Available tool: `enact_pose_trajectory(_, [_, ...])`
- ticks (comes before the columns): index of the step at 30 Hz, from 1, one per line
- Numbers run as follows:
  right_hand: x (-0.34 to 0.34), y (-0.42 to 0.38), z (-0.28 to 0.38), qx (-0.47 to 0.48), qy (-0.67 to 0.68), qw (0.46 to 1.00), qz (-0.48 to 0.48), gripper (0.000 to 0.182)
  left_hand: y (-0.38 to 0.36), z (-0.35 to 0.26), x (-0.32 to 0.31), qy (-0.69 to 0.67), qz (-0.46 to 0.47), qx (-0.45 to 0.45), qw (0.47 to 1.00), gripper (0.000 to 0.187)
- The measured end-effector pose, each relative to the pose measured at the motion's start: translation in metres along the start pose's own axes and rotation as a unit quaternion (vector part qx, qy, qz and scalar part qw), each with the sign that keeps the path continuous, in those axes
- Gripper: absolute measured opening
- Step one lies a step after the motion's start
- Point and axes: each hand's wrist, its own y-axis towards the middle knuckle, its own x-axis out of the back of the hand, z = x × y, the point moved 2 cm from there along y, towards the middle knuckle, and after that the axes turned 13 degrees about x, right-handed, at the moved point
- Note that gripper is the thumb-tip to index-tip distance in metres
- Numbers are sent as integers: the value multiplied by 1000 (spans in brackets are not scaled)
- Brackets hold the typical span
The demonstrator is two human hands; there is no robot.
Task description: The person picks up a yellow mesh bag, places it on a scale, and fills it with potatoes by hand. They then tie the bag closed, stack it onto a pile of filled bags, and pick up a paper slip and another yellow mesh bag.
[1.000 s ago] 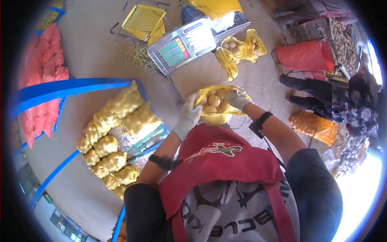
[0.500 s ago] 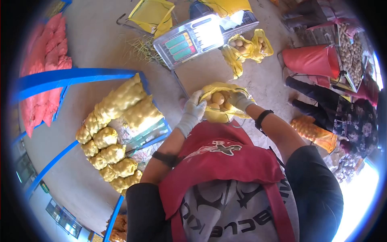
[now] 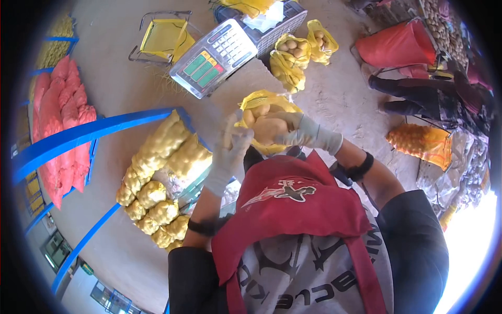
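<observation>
A yellow mesh bag [image 3: 260, 96] with its mouth spread wide stands in front of me, with several potatoes [image 3: 260, 110] inside. My right hand [image 3: 316, 135], in a pale glove, is closed on a large potato [image 3: 268, 130] at the bag's mouth. My left hand [image 3: 226, 157], gloved too, is at the left side of the bag with its fingers apart and somewhat blurred; nothing shows in it. Just beyond the bag is a digital scale [image 3: 212, 58] with green displays and a keypad.
Filled yellow mesh bags [image 3: 163, 213] lie stacked at left within a blue frame [image 3: 99, 123]. Red sacks [image 3: 61, 131] are piled farther left. Small potato bags [image 3: 288, 70] stand beside a crate [image 3: 282, 27]. At right are a red sack [image 3: 397, 46], an orange bag [image 3: 420, 143] and a person [image 3: 418, 94].
My left hand has come off the bag's rim and shifted left. My right hand has drawn a large potato up to the bag's mouth. The camera view has shifted a little.
</observation>
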Motion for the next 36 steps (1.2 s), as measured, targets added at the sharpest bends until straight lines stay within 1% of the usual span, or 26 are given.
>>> enact_pose_trajectory(1, [-5,-2,20,25,-31,999,30,60,-8,-28,-1,-97,120,20,988,41])
enact_pose_trajectory(4, [-15,-4,44,18,-14,997,74,65,-19,-35,-7,-130,147,15,980,41])
enact_pose_trajectory(7, [-18,-8,47,62,-20,997,28,61,-25,-41,-8,-174,153,20,973,42])
enact_pose_trajectory(9, [-22,-9,46,160,22,987,-1,62,-31,-42,-11,-195,145,16,970,42])
enact_pose_trajectory(10, [-25,-10,50,163,20,986,-2,62,-32,-43,-13,-173,121,-7,977,42])
enact_pose_trajectory(12, [-28,-19,63,57,199,978,-36,60,-32,-46,-18,-149,120,-47,980,42])
enact_pose_trajectory(14, [-16,-30,45,156,127,979,-43,56,-18,-49,-29,61,92,-181,977,43])
enact_pose_trajectory(16, [-5,-58,44,103,174,973,-112,55,-14,-68,-48,101,126,-165,973,42])
enact_pose_trajectory(17, [5,-73,48,75,187,967,-155,55,-14,-69,-63,50,92,-180,978,39])
enact_pose_trajectory(18, [17,-93,50,49,211,957,-194,55,-14,-87,-74,11,154,-141,978,35])
enact_pose_trajectory(19, [30,-120,44,40,228,937,-262,53,-15,-99,-86,42,113,-78,990,38])
enact_pose_trajectory(20, [46,-144,31,31,256,913,-316,52,0,-84,-89,74,89,-118,986,37])
enact_pose_trajectory(22, [82,-209,-7,110,277,849,-436,43,-11,-107,-117,-3,117,-37,992,31])
enact_pose_trajectory(23, [95,-246,-14,127,330,785,-509,36,-11,-110,-126,11,137,-32,990,30])
enact_pose_trajectory(25, [130,-325,-65,192,492,658,-537,14,-17,-124,-144,33,153,-33,987,29])
enact_pose_trajectory(26, [141,-350,-64,175,454,588,-646,11,-4,-117,-149,57,164,-8,985,29])
enact_pose_trajectory(27, [176,-391,-96,244,393,624,-630,10,-6,-120,-157,83,173,15,981,29])
enact_pose_trajectory(28, [185,-425,-54,314,396,588,-631,10,-7,-121,-163,88,173,12,981,29])
enact_pose_trajectory(29, [210,-466,-31,374,306,615,-623,11,-7,-121,-170,86,177,20,980,28])
enact_pose_trajectory(30, [229,-494,16,398,204,574,-686,10,-8,-122,-176,86,182,27,979,28])
enact_pose_trajectory(31, [259,-527,43,392,184,482,-762,10,-9,-123,-182,92,183,26,978,28])
enact_pose_trajectory(32, [298,-569,53,412,154,512,-738,14,-9,-124,-188,94,191,21,977,28])
enact_pose_trajectory(33, [317,-595,78,307,159,450,-823,34,-9,-126,-192,95,195,16,976,29])
enact_pose_trajectory(34, [333,-607,95,208,85,314,-922,60,-6,-121,-191,98,190,12,977,29])
enact_pose_trajectory(35, [378,-648,62,208,-36,304,-929,77,-2,-112,-189,110,192,-23,975,30])
enact_pose_trajectory(36, [363,-637,79,208,-109,267,-935,76,1,-108,-188,118,192,-60,972,31])
